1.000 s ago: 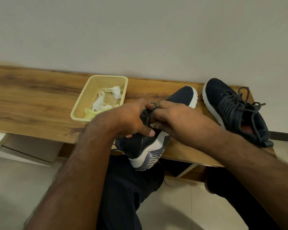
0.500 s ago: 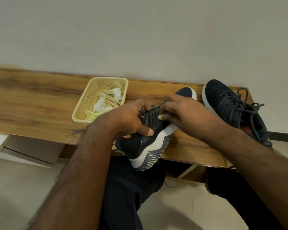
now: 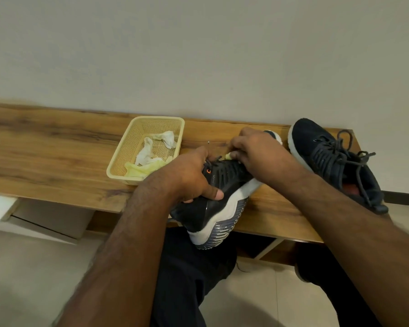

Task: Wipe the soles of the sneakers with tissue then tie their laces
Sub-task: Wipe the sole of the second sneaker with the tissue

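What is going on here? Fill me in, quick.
A person is working on a dark sneaker tipped on its side at the bench edge. The left hand grips it around the heel end, while the right hand pinches at the laces near the tongue. The second sneaker lies beside it with loose laces. Used tissues sit in a yellow basket.
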